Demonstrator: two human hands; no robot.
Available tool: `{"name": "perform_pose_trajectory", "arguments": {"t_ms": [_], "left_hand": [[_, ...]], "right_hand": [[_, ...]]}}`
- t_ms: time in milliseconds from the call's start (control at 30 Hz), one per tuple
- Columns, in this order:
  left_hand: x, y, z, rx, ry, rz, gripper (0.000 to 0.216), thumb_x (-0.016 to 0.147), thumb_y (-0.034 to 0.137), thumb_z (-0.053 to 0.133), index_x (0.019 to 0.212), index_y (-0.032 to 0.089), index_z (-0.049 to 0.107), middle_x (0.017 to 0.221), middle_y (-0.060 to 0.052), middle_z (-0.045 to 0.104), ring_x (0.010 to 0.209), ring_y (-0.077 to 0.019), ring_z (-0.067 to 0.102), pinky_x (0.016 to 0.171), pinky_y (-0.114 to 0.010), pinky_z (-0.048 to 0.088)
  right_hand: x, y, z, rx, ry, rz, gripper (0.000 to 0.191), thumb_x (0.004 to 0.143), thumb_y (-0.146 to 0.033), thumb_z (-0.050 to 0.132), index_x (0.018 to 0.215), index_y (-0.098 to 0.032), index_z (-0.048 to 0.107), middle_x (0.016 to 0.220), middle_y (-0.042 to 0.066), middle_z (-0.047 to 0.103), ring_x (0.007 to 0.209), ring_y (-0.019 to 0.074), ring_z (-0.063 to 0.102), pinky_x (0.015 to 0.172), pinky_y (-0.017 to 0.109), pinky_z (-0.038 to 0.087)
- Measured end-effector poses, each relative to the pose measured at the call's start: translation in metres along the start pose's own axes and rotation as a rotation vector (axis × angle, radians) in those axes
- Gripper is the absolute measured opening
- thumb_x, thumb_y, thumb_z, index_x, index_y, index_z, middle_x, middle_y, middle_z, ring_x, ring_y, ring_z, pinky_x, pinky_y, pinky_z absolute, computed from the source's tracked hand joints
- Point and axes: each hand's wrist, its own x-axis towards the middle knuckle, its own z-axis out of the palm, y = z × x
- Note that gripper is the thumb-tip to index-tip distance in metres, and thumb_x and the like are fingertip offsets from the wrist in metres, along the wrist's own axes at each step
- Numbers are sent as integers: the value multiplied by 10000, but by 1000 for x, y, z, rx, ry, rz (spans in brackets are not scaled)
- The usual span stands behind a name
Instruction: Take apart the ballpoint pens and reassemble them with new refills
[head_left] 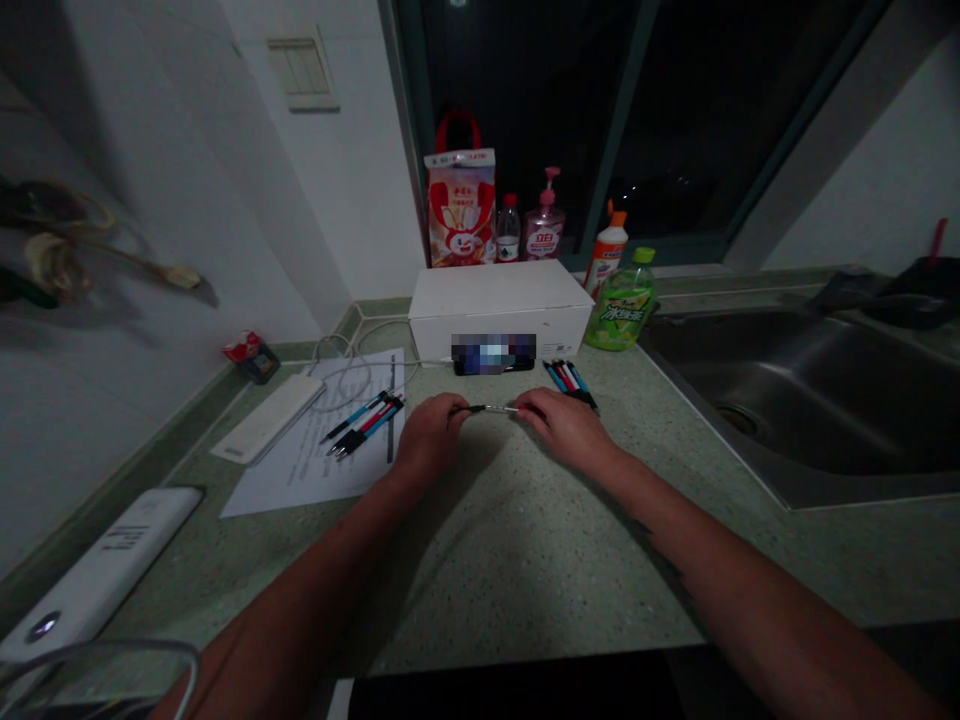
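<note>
My left hand (431, 435) pinches the dark end of a thin pen piece (498, 408) held level above the counter. The piece is black at the left, pale and slender in the middle, and reddish at the right. My right hand (566, 425) pinches that reddish end; both ends are partly hidden by my fingers, so I cannot tell whether it is one part or two joined. To the left, several blue, red and black pens (365, 425) lie on a printed sheet (300, 492). Another group of pens (570, 380) lies just beyond my right hand.
Behind my hands, a phone (491, 358) leans against a white box (499, 295). A green bottle (621, 308) stands beside the box. At right is a steel sink (810, 390). A white power bank (268, 420), a cable and a long white device (105, 570) lie left.
</note>
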Motion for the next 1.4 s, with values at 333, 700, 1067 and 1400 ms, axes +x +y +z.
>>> {"name": "perform_pose_trajectory", "arguments": {"t_ms": [333,700,1067,1400], "left_hand": [[-2,0,6,64,-78,158,173,919,227,533,955,185,696,984,-71,709,975,-238,607,892,-376,444],[0,-5,1,-38,68,52,130,897,209,547,935,203,670,986,-71,695,949,-228,617,901,-383,472],[0,-2,1,-88,30,5,104,893,204,568,942,194,659,981,-61,688,935,-216,614,891,-377,474],[-1,-2,3,-151,56,-19,100,873,233,562,918,218,651,978,-63,705,898,-212,626,864,-378,493]], "right_hand": [[-1,-1,7,67,-34,-104,73,997,-216,637,1062,-216,670,1013,32,663,950,191,625,803,277,450],[-1,-4,-1,36,62,-7,56,952,-186,612,993,-200,647,969,34,654,855,186,619,733,275,443],[-1,-1,-1,10,79,-33,105,955,-206,574,1008,-216,664,975,31,646,871,187,614,742,289,452],[-1,2,0,13,67,-34,97,963,-210,567,1006,-221,653,987,33,648,877,190,615,745,301,460]]}}
